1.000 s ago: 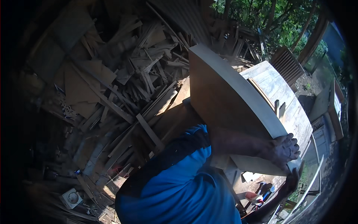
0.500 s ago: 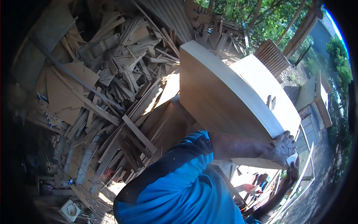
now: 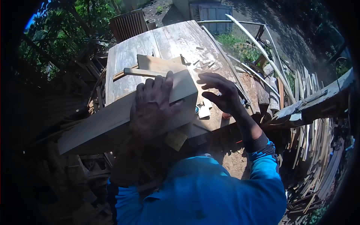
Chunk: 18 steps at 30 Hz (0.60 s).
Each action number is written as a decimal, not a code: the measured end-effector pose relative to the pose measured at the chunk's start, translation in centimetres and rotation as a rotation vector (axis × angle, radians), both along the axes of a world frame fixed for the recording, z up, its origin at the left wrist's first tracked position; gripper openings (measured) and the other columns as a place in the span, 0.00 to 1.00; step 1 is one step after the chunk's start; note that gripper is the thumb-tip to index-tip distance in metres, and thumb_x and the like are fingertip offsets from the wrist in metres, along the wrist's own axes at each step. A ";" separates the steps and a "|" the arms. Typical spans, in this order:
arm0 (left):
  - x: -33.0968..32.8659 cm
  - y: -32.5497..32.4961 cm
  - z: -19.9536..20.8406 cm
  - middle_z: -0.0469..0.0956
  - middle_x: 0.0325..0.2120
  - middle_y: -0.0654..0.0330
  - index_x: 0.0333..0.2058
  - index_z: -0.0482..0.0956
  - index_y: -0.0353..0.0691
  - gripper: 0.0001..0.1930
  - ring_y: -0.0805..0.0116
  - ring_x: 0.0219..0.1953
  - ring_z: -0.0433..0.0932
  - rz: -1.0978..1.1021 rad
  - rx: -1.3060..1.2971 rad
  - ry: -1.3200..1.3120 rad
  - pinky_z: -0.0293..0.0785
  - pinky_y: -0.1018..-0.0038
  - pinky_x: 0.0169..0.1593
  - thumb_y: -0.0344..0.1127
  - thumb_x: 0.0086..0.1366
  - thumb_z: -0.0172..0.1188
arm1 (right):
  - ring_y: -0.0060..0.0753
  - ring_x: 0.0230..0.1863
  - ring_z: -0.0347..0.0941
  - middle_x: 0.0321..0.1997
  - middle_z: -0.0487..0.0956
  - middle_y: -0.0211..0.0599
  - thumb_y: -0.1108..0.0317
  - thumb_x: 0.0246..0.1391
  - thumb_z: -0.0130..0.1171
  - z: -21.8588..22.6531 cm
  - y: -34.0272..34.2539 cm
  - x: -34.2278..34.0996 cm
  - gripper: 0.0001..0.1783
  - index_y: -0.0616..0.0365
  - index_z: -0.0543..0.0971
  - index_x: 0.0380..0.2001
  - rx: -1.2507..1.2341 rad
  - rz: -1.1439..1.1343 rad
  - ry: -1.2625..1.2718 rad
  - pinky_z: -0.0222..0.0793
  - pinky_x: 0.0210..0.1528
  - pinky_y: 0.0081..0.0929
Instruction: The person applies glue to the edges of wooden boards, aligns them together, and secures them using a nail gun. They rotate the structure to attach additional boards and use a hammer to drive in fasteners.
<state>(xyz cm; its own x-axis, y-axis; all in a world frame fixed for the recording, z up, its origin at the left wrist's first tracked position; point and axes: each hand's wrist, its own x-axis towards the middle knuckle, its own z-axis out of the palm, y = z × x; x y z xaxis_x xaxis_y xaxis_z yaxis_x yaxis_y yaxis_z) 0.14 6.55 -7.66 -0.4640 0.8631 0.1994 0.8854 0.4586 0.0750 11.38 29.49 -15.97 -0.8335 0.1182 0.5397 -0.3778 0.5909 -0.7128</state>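
**A:** Down at six o'clock, what fills the lower edge?

**B:** Blue sleeves (image 3: 210, 195) and shoulders. Just beyond, the left hand (image 3: 152, 107) lies spread over the top of a thick wooden plank (image 3: 112, 122), fingers hooked over its far edge, seemingly to steady it where its end rests on the bench.

**A:** And the other hand?

**B:** The right hand (image 3: 221, 93), at about one o'clock from the left, hovers open with curled fingers just off the plank's end, holding nothing.

**A:** Where does the plank run?

**B:** From centre out toward eight o'clock, overhanging the weathered workbench (image 3: 168, 41). A smaller board (image 3: 157, 65) lies behind it at twelve.

**A:** Anything unclear?

**B:** The plank's underside and left end sink into shadow. Scrap strips (image 3: 315, 150) pile at three o'clock; small pieces near the right hand are too tiny to tell.
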 end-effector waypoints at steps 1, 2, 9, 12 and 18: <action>0.0 0.0 -0.2 0.71 0.48 0.51 0.64 0.61 0.37 0.40 0.54 0.50 0.71 0.017 -0.005 0.016 0.65 0.58 0.56 0.54 0.60 0.62 | 0.40 0.51 0.79 0.53 0.81 0.43 0.80 0.49 0.67 0.0 -1.0 -0.2 0.21 0.55 0.81 0.48 0.005 -0.067 0.103 0.76 0.52 0.34; 0.2 -0.1 -0.2 0.71 0.48 0.51 0.64 0.61 0.37 0.40 0.54 0.50 0.71 0.042 -0.002 0.033 0.65 0.58 0.56 0.53 0.59 0.63 | 0.40 0.50 0.80 0.51 0.81 0.42 0.78 0.49 0.68 -0.7 -1.6 -0.4 0.21 0.56 0.82 0.49 -0.008 -0.051 0.164 0.76 0.51 0.34; 1.3 0.4 0.8 0.70 0.50 0.50 0.63 0.63 0.37 0.43 0.52 0.51 0.70 0.035 -0.072 0.044 0.64 0.56 0.57 0.51 0.53 0.67 | 0.43 0.50 0.78 0.50 0.79 0.45 0.77 0.47 0.69 -3.6 -5.5 0.0 0.23 0.58 0.81 0.50 -0.165 -0.211 0.299 0.76 0.50 0.34; 0.1 0.0 -0.5 0.69 0.52 0.48 0.64 0.62 0.38 0.44 0.49 0.52 0.69 -0.003 -0.059 0.084 0.64 0.54 0.58 0.51 0.52 0.68 | 0.44 0.48 0.79 0.49 0.80 0.46 0.76 0.46 0.70 -1.4 -2.1 0.7 0.23 0.59 0.81 0.49 -0.115 -0.105 0.224 0.77 0.48 0.35; 0.5 -1.1 0.1 0.67 0.54 0.46 0.67 0.59 0.39 0.46 0.44 0.54 0.68 -0.013 -0.072 0.032 0.63 0.51 0.59 0.55 0.54 0.66 | 0.49 0.57 0.76 0.56 0.78 0.51 0.60 0.54 0.67 0.8 6.5 0.5 0.29 0.64 0.76 0.56 -0.036 0.045 -0.189 0.71 0.58 0.39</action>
